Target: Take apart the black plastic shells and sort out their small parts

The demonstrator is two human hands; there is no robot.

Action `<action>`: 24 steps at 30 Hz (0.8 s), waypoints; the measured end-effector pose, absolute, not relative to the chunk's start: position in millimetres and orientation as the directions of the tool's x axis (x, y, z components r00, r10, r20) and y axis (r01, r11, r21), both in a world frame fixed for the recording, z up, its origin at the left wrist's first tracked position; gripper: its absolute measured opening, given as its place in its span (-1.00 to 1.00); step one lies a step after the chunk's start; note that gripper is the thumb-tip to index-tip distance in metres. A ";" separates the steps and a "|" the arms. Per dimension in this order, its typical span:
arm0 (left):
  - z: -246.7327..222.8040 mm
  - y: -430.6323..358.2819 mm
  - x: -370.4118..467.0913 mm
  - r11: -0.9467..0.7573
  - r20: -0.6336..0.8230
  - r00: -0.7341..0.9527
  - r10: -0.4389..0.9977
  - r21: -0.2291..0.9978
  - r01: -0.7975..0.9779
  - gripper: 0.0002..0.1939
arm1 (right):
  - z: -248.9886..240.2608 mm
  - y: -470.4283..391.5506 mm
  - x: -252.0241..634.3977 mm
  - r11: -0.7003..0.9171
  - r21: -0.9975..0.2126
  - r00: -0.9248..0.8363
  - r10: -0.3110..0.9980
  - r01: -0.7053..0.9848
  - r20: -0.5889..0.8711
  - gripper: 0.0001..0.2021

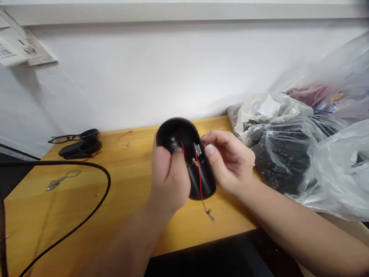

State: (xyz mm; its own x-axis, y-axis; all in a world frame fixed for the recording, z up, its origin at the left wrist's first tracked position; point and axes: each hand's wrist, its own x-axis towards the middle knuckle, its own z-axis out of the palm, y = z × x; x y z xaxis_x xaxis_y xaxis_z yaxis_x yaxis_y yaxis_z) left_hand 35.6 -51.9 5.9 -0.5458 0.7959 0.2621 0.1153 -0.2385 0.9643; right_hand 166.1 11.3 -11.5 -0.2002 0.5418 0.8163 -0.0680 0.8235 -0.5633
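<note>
My left hand is wrapped round a black plastic housing, its thumb inside the hollow rounded end. The housing is held tilted above the wooden table, open side towards me. Within it sits a small silver metal part. A red wire runs down from there and hangs past the lower end, with a small metal contact tab at its tip. My right hand is at the housing's right edge, thumb and forefinger pinched close beside the metal part. Whatever lies between those fingertips is hidden.
Black plastic pieces with a red wire lie on the table at the back left. Nearer are a small metal piece with a loop and a black cable. Clear plastic bags crowd the right side. A white wall stands behind.
</note>
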 end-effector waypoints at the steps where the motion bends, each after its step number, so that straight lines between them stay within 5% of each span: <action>1: 6.4 -52.2 36.0 -0.252 0.278 -0.539 0.795 0.960 0.123 -0.94 | -11.5 11.0 166.8 0.818 -0.572 -0.207 0.549 -0.065 0.810 -0.90; 10: 8.5 -53.7 33.8 -0.395 0.405 -0.417 0.813 0.911 0.115 -0.79 | -9.6 12.6 165.6 0.703 -0.635 -0.324 0.549 -0.319 0.770 -0.90; 16: 7.3 -53.8 32.7 -0.443 0.483 -0.390 0.784 0.876 0.192 -0.77 | -8.9 12.2 164.2 0.684 -0.666 -0.328 0.581 -0.298 0.745 -0.90; 24: 7.4 -52.8 32.3 -0.363 0.354 -0.442 0.824 0.929 0.069 -0.81 | -7.3 8.8 163.4 0.741 -0.646 -0.269 0.595 -0.183 0.758 -0.90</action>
